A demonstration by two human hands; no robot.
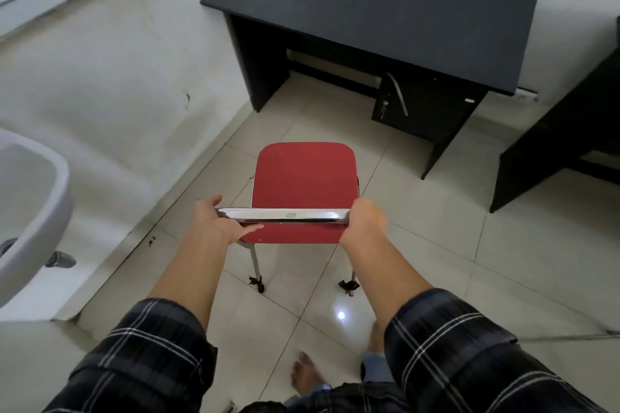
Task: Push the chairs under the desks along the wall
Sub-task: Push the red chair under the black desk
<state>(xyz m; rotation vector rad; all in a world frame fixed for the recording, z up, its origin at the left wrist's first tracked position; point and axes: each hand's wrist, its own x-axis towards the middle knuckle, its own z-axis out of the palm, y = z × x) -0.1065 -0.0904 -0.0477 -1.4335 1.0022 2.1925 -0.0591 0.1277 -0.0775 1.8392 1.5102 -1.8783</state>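
A red-seated chair [303, 174] with chrome legs stands on the tiled floor in front of me, its seat facing a black desk [385, 10] against the far wall. The chair's chrome back rail runs across between my hands. My left hand [218, 220] holds the rail's left end, thumb underneath. My right hand [365, 221] is wrapped around the rail's right end. The chair stands short of the desk's opening, with bare floor between them. The desk has a drawer unit with a curved handle [397, 94] on its right side.
A second black desk [550, 144] stands at the right edge. A white washbasin [30, 198] juts out at the left, close to my left arm. A wall runs along the left. My bare feet [307, 375] are on the tiles below.
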